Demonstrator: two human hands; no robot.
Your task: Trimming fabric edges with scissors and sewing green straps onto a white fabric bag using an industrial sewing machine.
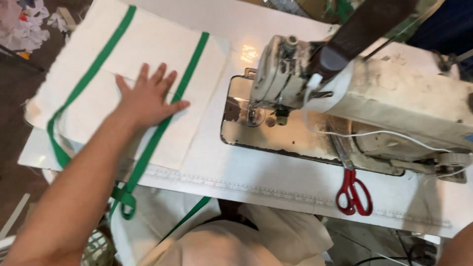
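Nearest cloth: pale fabric (221, 241) is heaped at the table's near edge, just under the camera.
Left hand: the left hand (148, 98) is laid flat, fingers spread, on the white fabric panel (148, 54).
Panel: it is stacked left of the sewing machine (354, 88), crossed by green straps (189, 74).
Right hand: only a sliver is seen at the lower right corner; its state cannot be told.
Scissors: red-handled scissors (352, 189) are left by the machine bed.
Handling: the layers are probably best held square by even palm pressure.
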